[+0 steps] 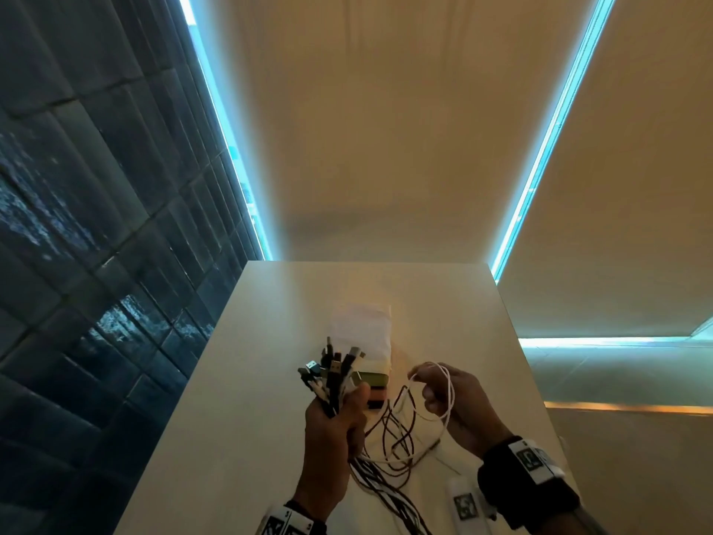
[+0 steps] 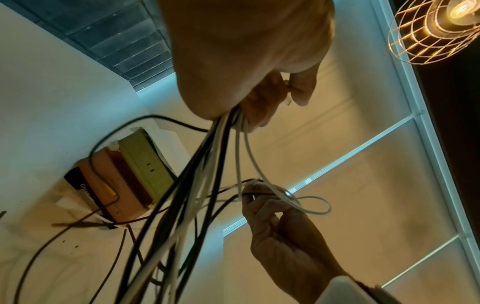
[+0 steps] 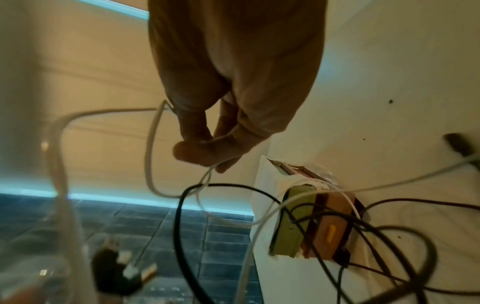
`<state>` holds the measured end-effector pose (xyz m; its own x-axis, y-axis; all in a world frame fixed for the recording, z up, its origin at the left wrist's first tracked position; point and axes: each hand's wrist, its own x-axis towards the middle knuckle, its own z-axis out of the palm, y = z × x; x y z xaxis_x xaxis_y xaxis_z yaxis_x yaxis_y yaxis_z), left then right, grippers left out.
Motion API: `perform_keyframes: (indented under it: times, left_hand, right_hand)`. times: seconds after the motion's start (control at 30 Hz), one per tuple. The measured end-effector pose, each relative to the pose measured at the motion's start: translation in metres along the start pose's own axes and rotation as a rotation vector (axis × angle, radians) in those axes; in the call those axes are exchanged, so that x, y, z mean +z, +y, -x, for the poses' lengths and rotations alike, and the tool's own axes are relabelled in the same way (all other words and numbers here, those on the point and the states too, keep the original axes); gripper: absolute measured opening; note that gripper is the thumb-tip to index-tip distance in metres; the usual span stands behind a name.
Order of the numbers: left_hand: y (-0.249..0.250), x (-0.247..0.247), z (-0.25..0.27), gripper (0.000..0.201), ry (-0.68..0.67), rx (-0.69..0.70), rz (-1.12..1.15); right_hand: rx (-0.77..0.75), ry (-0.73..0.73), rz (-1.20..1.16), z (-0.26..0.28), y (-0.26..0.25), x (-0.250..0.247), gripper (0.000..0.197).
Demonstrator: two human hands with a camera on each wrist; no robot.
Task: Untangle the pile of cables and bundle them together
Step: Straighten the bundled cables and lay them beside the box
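My left hand point(image 1: 335, 422) grips a bunch of black and white cables point(image 1: 332, 374) upright above the white table point(image 1: 247, 399), plugs fanned out on top. Their cords point(image 2: 197, 185) hang from the fist point(image 2: 249, 86) and trail in loose dark loops point(image 1: 389, 438) on the table. To the right, my right hand point(image 1: 443, 395) pinches a thin white cable point(image 1: 449, 388) between thumb and fingers; it curls in a loop point(image 3: 153, 152) beside the fingertips point(image 3: 205, 150). The same white loop point(image 2: 306, 203) shows in the left wrist view, held by the right hand point(image 2: 275, 224).
A stack of flat boxes point(image 2: 124, 181), green, brown and orange, partly wrapped in white paper point(image 1: 362, 326), lies on the table just behind the hands. Cable loops drape over the stack point(image 3: 319, 222). The table's left edge drops to dark floor tiles point(image 1: 96, 264). A caged lamp point(image 2: 441, 26) hangs overhead.
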<state>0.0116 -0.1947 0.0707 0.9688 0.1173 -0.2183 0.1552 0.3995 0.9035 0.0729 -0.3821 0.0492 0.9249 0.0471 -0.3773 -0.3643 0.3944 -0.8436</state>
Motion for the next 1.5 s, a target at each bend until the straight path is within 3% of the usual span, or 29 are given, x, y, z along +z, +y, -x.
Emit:
perform_keyframes:
  times: [0.07,0.17,0.27,0.4,0.63,0.73,0.9,1.0,1.17,1.4,1.5]
  left_hand:
    - [-0.001,0.002,0.002,0.026,-0.033,-0.003,-0.03]
    - [0.0,0.007,0.002,0.039,-0.034,-0.043,-0.109]
    - [-0.003,0.011,-0.001,0.054,-0.016,-0.079,-0.196]
    - [-0.008,0.011,-0.004,0.058,0.013,-0.061,-0.267]
    - [-0.013,0.007,-0.012,0.043,0.003,-0.011,-0.375]
    - [-0.009,0.006,-0.013,0.023,0.018,-0.067,-0.385]
    - [-0.007,0.001,-0.016,0.032,-0.031,-0.232,-0.331]
    - [-0.001,0.002,-0.014,0.02,-0.055,-0.272,-0.277]
    - [-0.002,-0.008,-0.014,0.033,-0.002,-0.317,-0.026]
    - [-0.008,-0.013,-0.006,0.037,-0.031,-0.322,-0.035]
    - [-0.008,-0.015,-0.005,0.037,-0.025,-0.331,-0.021]
  right_hand:
    - [-0.083,0.104,0.245,-0.001,0.004,0.0,0.012]
    - [-0.258,0.208,0.898,-0.004,0.006,0.004,0.014]
    - [-0.366,0.081,1.289,-0.001,0.007,0.012,0.012]
    - [-0.388,-0.071,1.517,0.005,0.006,0.023,0.027]
    - [-0.383,-0.18,1.576,0.011,-0.001,0.032,0.018]
    - [-0.498,-0.288,1.506,0.012,-0.003,0.031,0.017]
    - [-0.679,-0.364,1.474,0.014,0.002,0.026,0.022]
    - [-0.719,-0.35,1.394,0.013,0.008,0.022,0.029]
    - [-0.661,-0.19,1.305,-0.005,0.021,-0.015,0.019]
    - [-0.523,-0.176,1.061,-0.021,0.038,-0.03,0.021]
    - [-0.276,-0.245,0.833,-0.023,0.036,-0.025,0.01]
